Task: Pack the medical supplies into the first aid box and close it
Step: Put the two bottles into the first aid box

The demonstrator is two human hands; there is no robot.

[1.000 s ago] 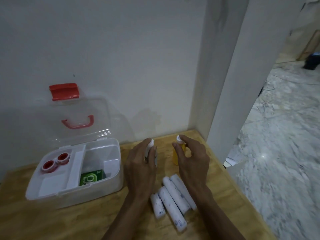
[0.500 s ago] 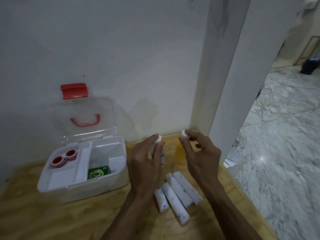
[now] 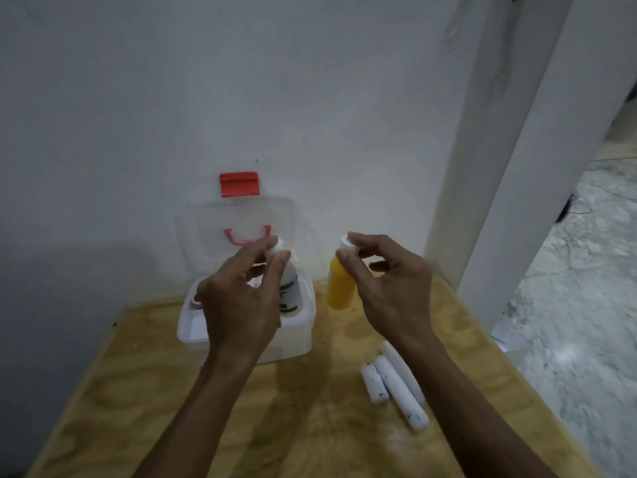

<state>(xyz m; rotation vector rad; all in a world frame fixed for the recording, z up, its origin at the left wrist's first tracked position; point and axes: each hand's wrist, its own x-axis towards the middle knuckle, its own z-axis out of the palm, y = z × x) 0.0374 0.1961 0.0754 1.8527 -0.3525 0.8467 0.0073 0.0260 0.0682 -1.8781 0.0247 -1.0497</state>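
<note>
— Plywood tabletop [image 3: 310, 426] against a white wall [image 3: 172, 98], yes? Where's the first aid box?

— At about eleven o'clock from the table's middle. The first aid box [image 3: 303, 336] is white, its clear lid [image 3: 206, 229] stands open against the wall, with a red latch [image 3: 239, 184] on top and a red handle [image 3: 246, 236] below it.

— And the hands?

— The left hand [image 3: 241, 305] pinches the cap end of a white bottle [image 3: 289, 288] with green markings, held above the box's right side. The right hand [image 3: 389, 288] pinches the white cap of a yellow bottle [image 3: 341, 288], hanging in the air just right of the box.

— Can you read the label?

— No. The green print is blurred; I cannot make out any word or brand.

— Anything else?

— Three white bandage rolls [image 3: 396, 388] with dark specks lie side by side at four o'clock, near the right forearm. Something red [image 3: 197, 298] shows in the box's left part, mostly hidden by the left hand. A marbled floor [image 3: 568, 305] lies at three o'clock.
</note>
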